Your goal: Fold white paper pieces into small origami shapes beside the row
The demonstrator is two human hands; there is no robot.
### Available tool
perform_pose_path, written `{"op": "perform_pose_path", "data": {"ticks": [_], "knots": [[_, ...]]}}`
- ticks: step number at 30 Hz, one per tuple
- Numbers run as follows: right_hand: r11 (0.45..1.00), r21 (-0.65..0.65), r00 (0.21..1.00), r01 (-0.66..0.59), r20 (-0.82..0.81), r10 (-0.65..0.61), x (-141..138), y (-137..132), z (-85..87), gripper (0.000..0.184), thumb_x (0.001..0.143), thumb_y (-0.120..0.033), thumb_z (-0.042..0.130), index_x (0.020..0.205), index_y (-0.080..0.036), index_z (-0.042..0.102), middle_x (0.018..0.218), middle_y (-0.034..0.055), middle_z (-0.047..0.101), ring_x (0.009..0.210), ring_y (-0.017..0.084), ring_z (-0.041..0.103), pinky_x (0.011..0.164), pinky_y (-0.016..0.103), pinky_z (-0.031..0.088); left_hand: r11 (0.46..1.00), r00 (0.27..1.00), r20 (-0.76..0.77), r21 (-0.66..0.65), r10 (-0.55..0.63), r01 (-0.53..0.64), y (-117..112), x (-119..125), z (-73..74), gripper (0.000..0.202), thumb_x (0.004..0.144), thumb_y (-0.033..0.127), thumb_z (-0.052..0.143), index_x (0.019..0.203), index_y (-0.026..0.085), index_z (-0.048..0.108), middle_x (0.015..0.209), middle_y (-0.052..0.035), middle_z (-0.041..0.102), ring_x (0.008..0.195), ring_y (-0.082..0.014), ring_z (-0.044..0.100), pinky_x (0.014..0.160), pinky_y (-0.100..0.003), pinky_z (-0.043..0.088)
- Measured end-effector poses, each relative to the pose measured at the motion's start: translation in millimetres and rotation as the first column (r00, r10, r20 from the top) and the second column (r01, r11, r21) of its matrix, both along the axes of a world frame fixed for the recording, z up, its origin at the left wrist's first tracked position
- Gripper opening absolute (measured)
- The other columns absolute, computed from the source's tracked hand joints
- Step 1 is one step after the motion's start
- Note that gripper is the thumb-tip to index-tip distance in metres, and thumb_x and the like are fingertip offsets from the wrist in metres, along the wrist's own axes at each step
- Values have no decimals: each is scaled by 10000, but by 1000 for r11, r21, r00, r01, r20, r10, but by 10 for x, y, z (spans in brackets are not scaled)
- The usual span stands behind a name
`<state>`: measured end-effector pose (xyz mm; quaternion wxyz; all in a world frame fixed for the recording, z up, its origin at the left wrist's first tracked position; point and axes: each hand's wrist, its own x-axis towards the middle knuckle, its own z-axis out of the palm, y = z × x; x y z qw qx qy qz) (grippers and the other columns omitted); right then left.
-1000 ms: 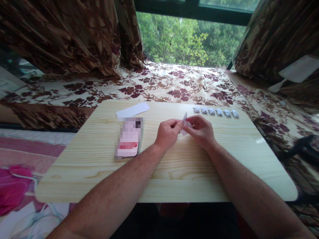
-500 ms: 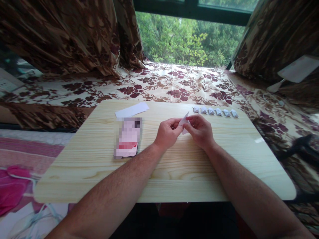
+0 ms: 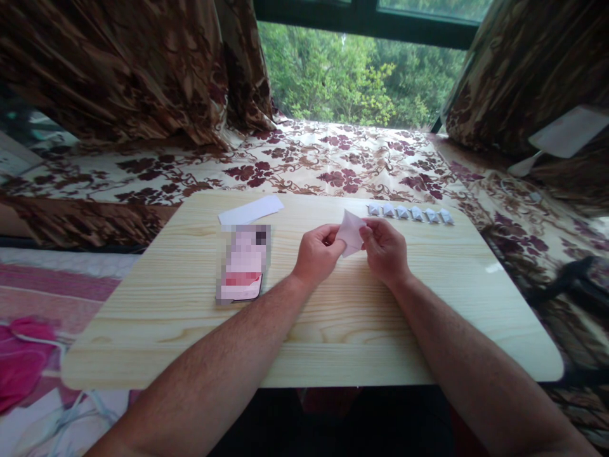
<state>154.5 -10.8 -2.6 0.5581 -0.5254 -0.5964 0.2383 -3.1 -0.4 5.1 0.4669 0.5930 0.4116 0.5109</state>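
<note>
A small white piece of paper [image 3: 351,232] is held up between my two hands over the far middle of the table. My left hand [image 3: 318,252] pinches its left edge, thumb in front. At its right edge, the thumb and fingers of my right hand [image 3: 386,249] close on the paper. The sheet looks slightly creased, with its face turned toward me. Behind my right hand, several small folded white paper pieces [image 3: 402,212] stand in a row along the table's far edge.
White paper strips [image 3: 251,209] lie at the table's far left. A phone [image 3: 245,263], partly pixelated, rests in front of them. The pale wooden table [image 3: 352,324] has rounded corners. A white lamp [image 3: 568,132] stands at the right, beyond the table.
The paper was a narrow folded point between my fingertips; now it shows a wider, flatter face. My right hand has shifted slightly to the right edge of it.
</note>
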Motion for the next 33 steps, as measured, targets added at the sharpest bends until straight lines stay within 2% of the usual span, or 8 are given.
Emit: {"op": "perform_pose_path", "data": {"ticks": [5, 7, 12, 21, 26, 33], "knots": [[999, -35, 999, -16, -34, 15, -3, 11, 38, 357, 837, -377, 662, 1141, -190, 665, 745, 1, 678, 552, 122, 570, 532, 264, 487, 1000, 1000, 18, -27, -10, 11, -24, -5, 43, 263, 718, 173, 603, 919, 157, 773, 702, 9, 656, 636, -119, 546, 576, -213, 426], [995, -67, 994, -67, -87, 61, -19, 4, 82, 321, 815, -356, 671, 1081, -177, 677, 693, -8, 667, 524, 121, 567, 501, 257, 482, 999, 1000, 12, -36, -7, 7, -34, -6, 57, 236, 728, 193, 610, 894, 158, 775, 693, 7, 661, 627, -120, 547, 565, -212, 419], [983, -102, 969, -154, -209, 130, -27, -14, 159, 186, 770, -280, 690, 922, -173, 687, 710, -3, 687, 529, 117, 587, 491, 251, 509, 999, 1000, 1, -38, 9, -9, -27, -3, 36, 239, 771, 288, 648, 914, 139, 768, 719, -17, 681, 623, -126, 560, 577, -226, 436], [931, -134, 890, -339, -368, 271, 81, 24, 91, 163, 737, -204, 687, 895, -172, 711, 657, -15, 689, 511, 117, 617, 494, 240, 522, 994, 992, 129, -107, 3, 11, 18, 16, -25, 208, 718, 226, 680, 894, 155, 764, 643, 9, 648, 561, -108, 547, 542, -213, 412], [915, -141, 855, -377, -432, 286, 101, 5, 113, 155, 741, -224, 703, 892, -195, 722, 625, -14, 690, 501, 135, 637, 481, 241, 515, 994, 985, 173, -102, -15, 33, 18, 5, -3, 161, 714, 221, 690, 848, 161, 756, 636, 9, 642, 570, -104, 532, 556, -219, 407], [902, -124, 808, -413, -506, 300, 87, -3, 124, 95, 704, -155, 682, 765, -193, 744, 704, -3, 706, 525, 126, 633, 508, 253, 529, 995, 983, 182, -91, -34, 51, -10, -34, 65, 144, 726, 170, 627, 790, 164, 756, 691, -9, 673, 646, -119, 552, 583, -223, 405]]}}
